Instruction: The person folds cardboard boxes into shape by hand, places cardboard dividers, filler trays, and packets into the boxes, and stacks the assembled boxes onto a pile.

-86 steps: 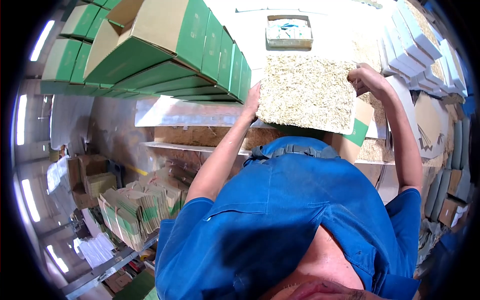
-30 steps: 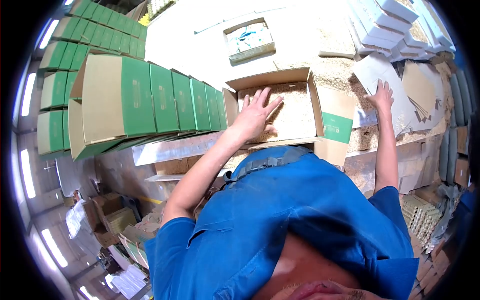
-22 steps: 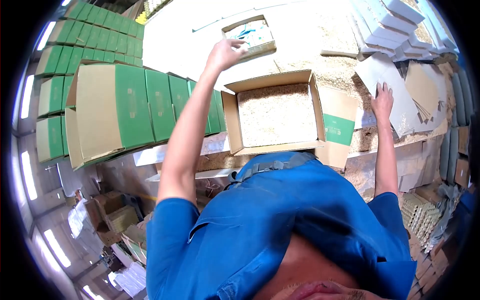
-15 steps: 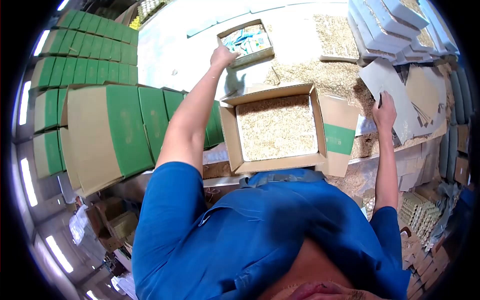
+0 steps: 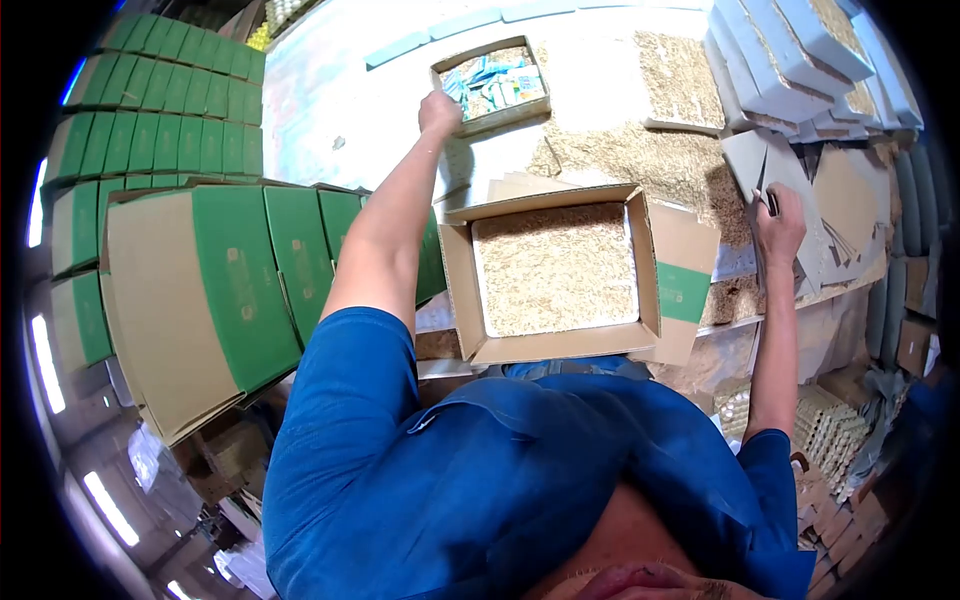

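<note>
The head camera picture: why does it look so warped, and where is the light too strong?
Head view: likely a very wide lens, with black rounded edges and the near green-banded boxes looking stretched; head view: glare bleaches much of the tabletop, and print on the packets is unreadable; head view: a shadow lies beside the left forearm.

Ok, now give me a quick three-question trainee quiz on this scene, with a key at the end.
1. Which hand is nearest the small box of blue packets? A) left B) right
2. True or false: the open carton directly in front of the person holds a grainy slab.
3. Fill in: the row of cartons at the person's left is tan and ____.

Key: 1. A, the left hand. 2. True. 3. Green.
</note>
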